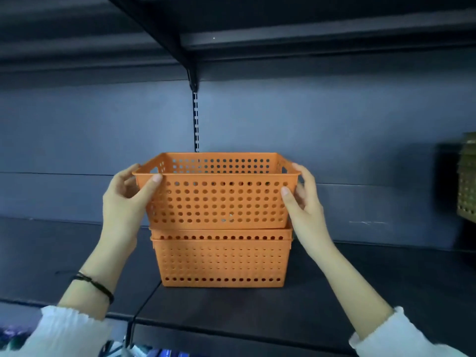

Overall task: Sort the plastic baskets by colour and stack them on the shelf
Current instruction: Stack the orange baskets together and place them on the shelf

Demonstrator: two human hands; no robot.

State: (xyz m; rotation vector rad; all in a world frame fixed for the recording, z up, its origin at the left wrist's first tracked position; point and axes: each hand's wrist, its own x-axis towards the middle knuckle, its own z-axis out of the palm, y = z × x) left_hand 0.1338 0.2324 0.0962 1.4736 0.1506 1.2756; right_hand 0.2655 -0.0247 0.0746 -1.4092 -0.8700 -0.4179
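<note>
The top orange basket sits partly nested in the orange stack on the dark shelf, only its base inside the rim below and most of its wall still above it. From here it could jam: if one end goes down ahead of the other, the tapered sides are likely to wedge and tilt the basket. A hard push to free it could also slide the light stack back toward the rear panel or sideways along the shelf.

The left hand holds the left end, thumb on the front wall just under the rim, fingers curled round the side. The right hand mirrors it on the right end. Both grips are closed on the basket, lightly by the look of it, fingers half spread. Another stack of greenish baskets stands well apart at the right edge.
</note>
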